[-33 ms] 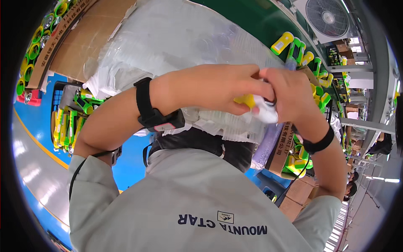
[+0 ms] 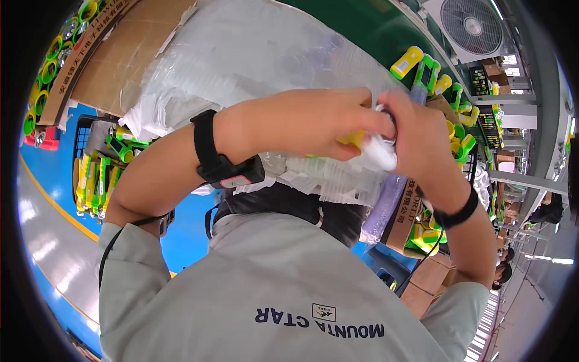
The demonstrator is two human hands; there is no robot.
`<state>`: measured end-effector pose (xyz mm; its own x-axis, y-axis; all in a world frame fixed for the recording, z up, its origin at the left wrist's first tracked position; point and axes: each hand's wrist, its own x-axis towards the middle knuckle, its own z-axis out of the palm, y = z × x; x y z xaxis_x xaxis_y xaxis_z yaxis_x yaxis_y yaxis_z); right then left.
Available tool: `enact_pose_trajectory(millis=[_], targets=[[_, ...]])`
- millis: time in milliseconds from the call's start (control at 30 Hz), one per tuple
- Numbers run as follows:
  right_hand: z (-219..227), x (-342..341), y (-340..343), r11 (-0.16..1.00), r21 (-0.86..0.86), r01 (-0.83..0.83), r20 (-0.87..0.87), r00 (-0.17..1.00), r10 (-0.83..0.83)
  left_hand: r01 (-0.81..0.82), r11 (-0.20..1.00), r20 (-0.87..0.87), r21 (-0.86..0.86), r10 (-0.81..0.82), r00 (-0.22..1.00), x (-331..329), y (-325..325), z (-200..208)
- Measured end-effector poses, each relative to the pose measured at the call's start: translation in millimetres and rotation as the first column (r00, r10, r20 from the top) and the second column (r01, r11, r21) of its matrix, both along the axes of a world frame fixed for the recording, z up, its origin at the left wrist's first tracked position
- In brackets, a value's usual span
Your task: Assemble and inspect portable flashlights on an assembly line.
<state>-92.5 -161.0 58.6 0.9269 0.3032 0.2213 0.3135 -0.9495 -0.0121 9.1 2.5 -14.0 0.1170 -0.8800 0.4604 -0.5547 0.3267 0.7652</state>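
Observation:
Over the table, my left hand [image 2: 341,120] is closed around a yellow flashlight [image 2: 352,139], mostly covered by the fingers. A round, dark-edged end of it shows between the two hands. My right hand [image 2: 423,136] is closed against that end with a white cloth [image 2: 379,155] bunched in its fingers; motion blurs the fingertips. Below both hands, clear plastic trays [image 2: 347,181] lie at the table's near side. Yellow-and-green flashlights [image 2: 407,62] stand and lie at the far right, beyond my right hand.
A large plastic-wrapped stack [image 2: 241,51] covers the table's middle. A cardboard box [image 2: 123,57] stands far left, with a black crate [image 2: 84,136] of flashlights below. Near right are a bubble-wrap roll [image 2: 384,211] and brown cartons [image 2: 429,277]. A fan [image 2: 471,25] stands at the back right.
My right hand has shifted slightly upward and its fingers are more blurred. The white cloth has moved a little, and more of the flashlight's round end shows. My left hand has barely moved.

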Motion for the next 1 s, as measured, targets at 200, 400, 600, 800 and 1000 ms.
enact_pose_trajectory(millis=[200,400,600,800,1000], targets=[[13,-15,16,0.998,0.02,0.066,-0.088,0.994,-0.064,-0.051,0.995,0.029,-0.08,0.054,0.998,-8,3,-11],[2,-10,11,0.983,-0.117,0.143,0.007,0.99,-0.143,-0.041,0.996,0.023,-0.075,0.043,0.999,-4,0,-6],[32,-19,18,0.996,0.016,0.091,-0.183,0.979,-0.087,-0.032,0.997,0.023,-0.069,0.034,0.999,-4,4,-9],[53,-15,29,0.966,-0.19,0.177,-0.375,0.896,-0.238,-0.029,0.997,0.068,-0.066,0.034,0.997,-3,9,-3],[48,-9,30,0.989,-0.113,0.091,-0.319,0.94,-0.123,-0.031,0.994,0.036,-0.109,0.035,0.999,-3,11,0]])
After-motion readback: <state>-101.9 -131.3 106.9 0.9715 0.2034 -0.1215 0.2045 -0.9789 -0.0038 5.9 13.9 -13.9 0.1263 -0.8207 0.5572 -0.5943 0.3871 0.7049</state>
